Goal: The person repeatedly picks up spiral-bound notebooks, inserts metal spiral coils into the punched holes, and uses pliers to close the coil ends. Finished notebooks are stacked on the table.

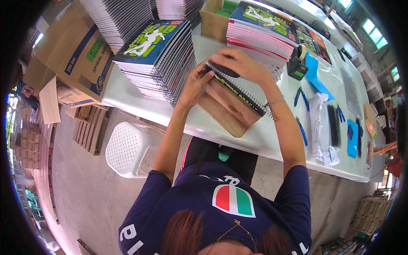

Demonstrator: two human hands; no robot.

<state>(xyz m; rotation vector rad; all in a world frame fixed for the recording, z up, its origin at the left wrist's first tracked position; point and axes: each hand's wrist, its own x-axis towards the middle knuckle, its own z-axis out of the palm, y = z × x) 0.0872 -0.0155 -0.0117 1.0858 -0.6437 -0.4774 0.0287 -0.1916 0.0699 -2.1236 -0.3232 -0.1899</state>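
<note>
A notebook stands on edge in a wooden holder, spine upward, with a black spiral coil running along it. The coil's loose end sticks out past the right end of the holder. At the far left end of the spine, my left hand is closed, thumb and fingers pinching the notebook's corner. My right hand curves over a dark rounded object against the spine; its kind is hard to tell. Part of that object is hidden under the fingers.
Tall notebook stacks stand behind both hands. A cardboard box is at left, a white stool below it. On the right lie blue-handled pliers, a tape dispenser and black coils beside white wrapping.
</note>
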